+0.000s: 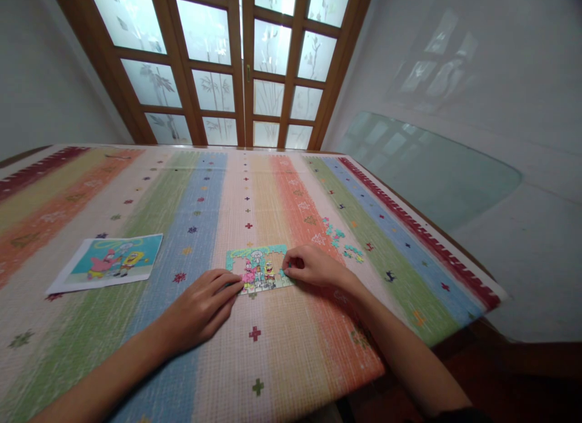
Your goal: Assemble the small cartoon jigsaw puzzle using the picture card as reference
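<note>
A partly assembled jigsaw puzzle [259,276] lies in front of me, its teal border framing cartoon figures, with gaps at the left and right where the tablecloth shows through. My left hand [204,308] rests palm down, its extended fingers touching the puzzle's lower left edge. At the right edge, my right hand [311,266] has thumb and forefinger pinched together over a small teal jigsaw piece, mostly hidden by the fingertips. Several loose jigsaw pieces [337,234] lie scattered beyond my right hand. Left of the puzzle is a printed reference picture [113,260] of the same cartoon figures.
A striped tablecloth [254,362] covers the large table, whose near right edge drops off beside my right forearm. Wooden doors with frosted panes [240,65] stand behind the table. Along the right side, a glass-like panel [431,168] leans against the pale wall.
</note>
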`<state>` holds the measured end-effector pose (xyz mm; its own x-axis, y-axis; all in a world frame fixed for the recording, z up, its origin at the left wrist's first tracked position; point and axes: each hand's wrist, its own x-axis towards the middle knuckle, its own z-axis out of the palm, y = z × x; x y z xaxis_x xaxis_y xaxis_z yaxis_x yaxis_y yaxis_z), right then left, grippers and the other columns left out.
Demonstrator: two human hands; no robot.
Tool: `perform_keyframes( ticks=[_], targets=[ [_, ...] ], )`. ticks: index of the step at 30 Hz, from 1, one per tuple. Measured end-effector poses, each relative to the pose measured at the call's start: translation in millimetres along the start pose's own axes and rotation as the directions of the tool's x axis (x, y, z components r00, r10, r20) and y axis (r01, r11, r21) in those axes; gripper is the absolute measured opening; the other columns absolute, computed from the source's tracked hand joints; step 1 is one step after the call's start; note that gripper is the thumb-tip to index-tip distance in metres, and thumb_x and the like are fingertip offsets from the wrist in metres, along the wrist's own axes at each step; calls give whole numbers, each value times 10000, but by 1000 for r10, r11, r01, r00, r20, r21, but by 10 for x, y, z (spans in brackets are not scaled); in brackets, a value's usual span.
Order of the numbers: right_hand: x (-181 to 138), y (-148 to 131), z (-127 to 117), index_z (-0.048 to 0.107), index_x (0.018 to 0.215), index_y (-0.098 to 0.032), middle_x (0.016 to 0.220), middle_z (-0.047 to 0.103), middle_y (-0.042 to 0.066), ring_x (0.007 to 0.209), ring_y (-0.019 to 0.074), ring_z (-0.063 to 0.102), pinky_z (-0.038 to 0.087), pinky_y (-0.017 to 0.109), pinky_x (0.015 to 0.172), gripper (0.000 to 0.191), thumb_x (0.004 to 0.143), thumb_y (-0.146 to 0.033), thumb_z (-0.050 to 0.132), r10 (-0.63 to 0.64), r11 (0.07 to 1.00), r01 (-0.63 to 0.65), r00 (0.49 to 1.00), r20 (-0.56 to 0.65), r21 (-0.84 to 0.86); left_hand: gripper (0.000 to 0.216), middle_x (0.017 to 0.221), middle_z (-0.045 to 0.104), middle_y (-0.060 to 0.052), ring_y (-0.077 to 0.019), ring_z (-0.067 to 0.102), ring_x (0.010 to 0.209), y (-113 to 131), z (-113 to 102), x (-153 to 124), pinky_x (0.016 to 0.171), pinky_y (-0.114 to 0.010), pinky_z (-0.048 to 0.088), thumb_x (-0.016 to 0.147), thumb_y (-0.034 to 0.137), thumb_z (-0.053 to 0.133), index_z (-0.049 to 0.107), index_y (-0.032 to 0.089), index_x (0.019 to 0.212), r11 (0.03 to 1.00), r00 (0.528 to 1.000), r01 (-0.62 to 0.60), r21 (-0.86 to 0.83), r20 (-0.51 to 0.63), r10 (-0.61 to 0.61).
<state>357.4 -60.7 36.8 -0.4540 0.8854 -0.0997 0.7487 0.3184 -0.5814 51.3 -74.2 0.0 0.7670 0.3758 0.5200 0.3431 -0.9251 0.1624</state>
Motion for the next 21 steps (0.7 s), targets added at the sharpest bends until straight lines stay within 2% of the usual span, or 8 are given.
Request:
perform_keyframes(
  ticks=[5, 9, 11, 13, 14, 18, 21],
  targets=[
    [-84, 126, -234, 756, 870, -185, 791, 722, 34, 684, 147, 606, 426, 261, 652, 120, 857, -133, 649, -41, 998, 42, 999, 23, -43, 327, 1182, 709, -116, -251, 640, 1107, 1, -6, -8, 960, -448, 588, 1019, 120, 475, 643, 157, 1297, 1000, 1000, 5, -25, -10, -5],
    [-261, 446, -568, 744, 837, -184, 792, 713, 45, 714, 161, 610, 408, 273, 676, 86, 844, -167, 660, 81, 966, -115, 985, -152, -230, 337, 1183, 711, -113, -251, 637, 1120, -6, -3, -18, 981, -453, 580, 1013, 118, 485, 645, 168, 1305, 999, 1000, 14, -35, -9, -14],
    [-376, 609, -716, 734, 806, -183, 817, 719, 56, 734, 170, 609, 408, 283, 696, 63, 818, -171, 674, 146, 932, -215, 960, -240, -292, 331, 1182, 710, -116, -252, 638, 1114, -10, 0, -20, 975, -451, 583, 1020, 123, 474, 642, 161, 1302, 1000, 1000, 8, -27, -12, -8],
    [-486, 729, -822, 725, 775, -187, 776, 710, 48, 703, 167, 597, 404, 284, 682, 80, 772, -139, 661, 235, 899, -316, 932, -275, -304, 326, 1181, 710, -117, -253, 641, 1108, -11, 4, -19, 969, -451, 587, 1025, 128, 467, 639, 158, 1299, 1000, 1000, 4, -18, -11, -5],
    [-533, 769, -856, 717, 759, -189, 748, 703, 43, 680, 164, 590, 405, 283, 665, 68, 770, -157, 659, 276, 895, -346, 926, -257, -283, 324, 1181, 710, -117, -253, 642, 1107, -11, 5, -18, 967, -451, 588, 1025, 128, 467, 638, 156, 1299, 1000, 1000, 4, -15, -10, -4],
    [-621, 842, -882, 683, 727, -193, 669, 683, 24, 614, 161, 584, 411, 278, 593, 91, 773, -271, 693, 394, 910, -394, 919, -27, -128, 327, 1177, 711, -117, -254, 642, 1110, -8, 3, -12, 971, -454, 586, 1014, 121, 482, 644, 157, 1295, 999, 1000, 6, -32, -15, -7],
    [-609, 880, -848, 664, 719, -199, 681, 686, 17, 620, 162, 593, 415, 278, 591, 70, 714, -228, 727, 411, 907, -409, 912, 1, -103, 342, 1179, 712, -110, -251, 642, 1111, -7, -1, -7, 976, -454, 583, 1008, 122, 491, 647, 176, 1307, 999, 1000, 16, -47, -15, -17]
  ],
)
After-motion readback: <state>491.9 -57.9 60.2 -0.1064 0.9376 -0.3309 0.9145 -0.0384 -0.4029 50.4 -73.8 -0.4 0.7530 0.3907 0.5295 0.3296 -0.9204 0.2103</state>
